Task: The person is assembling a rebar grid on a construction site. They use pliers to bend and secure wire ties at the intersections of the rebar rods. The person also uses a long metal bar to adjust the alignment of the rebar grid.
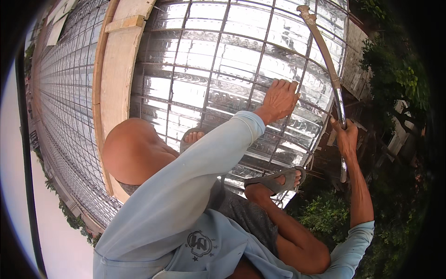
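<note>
My left hand (pixel 279 99) reaches across to the middle of a grid of thin steel rebar (pixel 214 58). Its fingers are curled down at one of the bars and look closed on it; the fingertips are partly hidden. At the grid's right edge, my right hand (pixel 346 136) is wrapped around a long metal bar (pixel 324 49). This bar is brown toward its far end, bare and shiny near my grip, and has a knobbed head at the top. Its lower end sticks out below my fist.
Shiny corrugated metal sheeting (pixel 193 51) lies under the rebar. My sandalled foot (pixel 278 180) rests near the right edge, beyond which trees (pixel 395 69) show. A wooden board (pixel 118 69) runs along the left, with more rebar grid (pixel 69 93) past it.
</note>
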`<action>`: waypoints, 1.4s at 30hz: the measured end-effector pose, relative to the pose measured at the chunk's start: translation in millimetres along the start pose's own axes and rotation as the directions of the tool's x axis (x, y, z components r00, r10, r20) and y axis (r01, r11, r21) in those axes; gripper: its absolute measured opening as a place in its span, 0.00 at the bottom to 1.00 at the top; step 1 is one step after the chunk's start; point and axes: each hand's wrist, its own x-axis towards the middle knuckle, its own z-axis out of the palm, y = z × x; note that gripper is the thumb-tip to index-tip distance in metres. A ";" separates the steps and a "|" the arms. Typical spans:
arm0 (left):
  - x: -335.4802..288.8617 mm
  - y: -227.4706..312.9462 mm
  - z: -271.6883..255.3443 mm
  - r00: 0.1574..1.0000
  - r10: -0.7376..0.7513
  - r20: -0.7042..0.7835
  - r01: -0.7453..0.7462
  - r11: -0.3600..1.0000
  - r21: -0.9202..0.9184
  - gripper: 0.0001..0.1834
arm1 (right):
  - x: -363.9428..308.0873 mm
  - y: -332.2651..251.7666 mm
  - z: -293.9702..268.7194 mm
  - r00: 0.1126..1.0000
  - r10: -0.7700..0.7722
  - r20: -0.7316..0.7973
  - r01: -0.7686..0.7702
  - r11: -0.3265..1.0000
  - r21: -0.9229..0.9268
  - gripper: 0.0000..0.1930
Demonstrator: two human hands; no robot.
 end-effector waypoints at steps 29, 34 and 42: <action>-431.7 -123.6 -220.8 0.286 -0.942 0.175 0.827 0.151 -0.542 0.15 | 75.9 -158.8 76.5 0.664 -0.427 0.614 0.747 0.339 -0.572 0.13; -584.5 -58.3 -200.5 -0.182 -0.979 -0.089 0.904 -0.131 -0.406 0.14 | 123.0 -205.7 78.6 0.731 -0.214 0.648 0.672 0.392 -0.628 0.15; -695.2 6.7 -136.1 -0.780 -0.615 -0.119 0.582 -0.642 -0.499 0.24 | 144.8 -271.1 121.2 0.669 -0.194 0.718 0.737 0.302 -0.605 0.15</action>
